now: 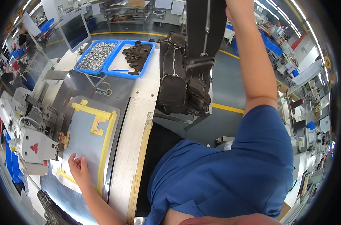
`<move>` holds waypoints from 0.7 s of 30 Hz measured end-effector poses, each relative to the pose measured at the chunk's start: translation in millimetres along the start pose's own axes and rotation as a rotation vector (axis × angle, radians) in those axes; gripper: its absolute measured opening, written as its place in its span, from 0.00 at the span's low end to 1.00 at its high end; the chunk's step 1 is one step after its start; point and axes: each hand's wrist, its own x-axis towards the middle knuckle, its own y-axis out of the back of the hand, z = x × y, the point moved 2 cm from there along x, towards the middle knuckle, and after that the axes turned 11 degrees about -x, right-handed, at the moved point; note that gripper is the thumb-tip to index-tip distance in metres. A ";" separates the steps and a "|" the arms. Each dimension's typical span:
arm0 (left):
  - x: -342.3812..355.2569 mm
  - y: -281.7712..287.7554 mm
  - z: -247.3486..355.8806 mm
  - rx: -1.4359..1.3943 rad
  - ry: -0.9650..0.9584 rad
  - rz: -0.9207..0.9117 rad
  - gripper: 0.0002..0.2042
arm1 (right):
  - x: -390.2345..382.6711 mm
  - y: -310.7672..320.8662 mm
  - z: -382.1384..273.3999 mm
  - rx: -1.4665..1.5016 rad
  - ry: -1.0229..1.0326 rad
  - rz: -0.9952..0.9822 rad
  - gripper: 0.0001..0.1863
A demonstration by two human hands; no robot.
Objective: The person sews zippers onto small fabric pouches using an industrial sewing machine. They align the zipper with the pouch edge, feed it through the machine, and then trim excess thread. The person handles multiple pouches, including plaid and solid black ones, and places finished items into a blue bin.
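Observation:
My right hand point(236, 9) is raised at the top edge, closed on a long dark fabric piece point(200, 26) with a zipper, which hangs over a pile of dark zippered bag pieces point(172, 90) at the bench's end. My left hand point(78, 165) is open, its fingers loosely curled above a grey metal plate point(86, 135) edged with yellow tape, beside a white sewing machine point(31, 138). I cannot tell whether it touches the plate.
A blue tray point(76, 67) of metal rings and another point(148, 56) of dark fabric tabs sit behind the plate, near a monitor point(74, 32). The pale bench edge point(125, 161) runs along my body. Co-workers point(22, 39) work at other stations beyond a yellow floor line.

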 end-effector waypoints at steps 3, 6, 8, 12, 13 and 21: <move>-5.2 7.8 2.7 0.035 -0.017 0.033 0.20 | 10.3 0.0 75.2 -0.242 -0.041 0.080 0.23; -3.4 1.3 3.4 0.038 -0.020 0.024 0.20 | 30.0 8.7 197.1 -0.714 0.001 0.121 0.22; -4.9 -1.3 4.2 0.046 -0.014 0.024 0.20 | 17.1 6.3 296.5 -0.621 -0.289 -0.069 0.38; -7.6 2.3 2.3 0.064 -0.004 0.046 0.20 | -121.2 -12.9 420.2 -1.002 -0.619 -0.792 0.51; -5.8 -1.8 -1.0 0.049 -0.002 0.032 0.20 | -157.2 -0.2 445.0 -0.975 -0.590 -0.888 0.50; -5.6 -2.0 -4.2 0.145 -0.024 0.049 0.20 | -275.4 -42.3 438.0 -1.063 -0.450 -1.142 0.38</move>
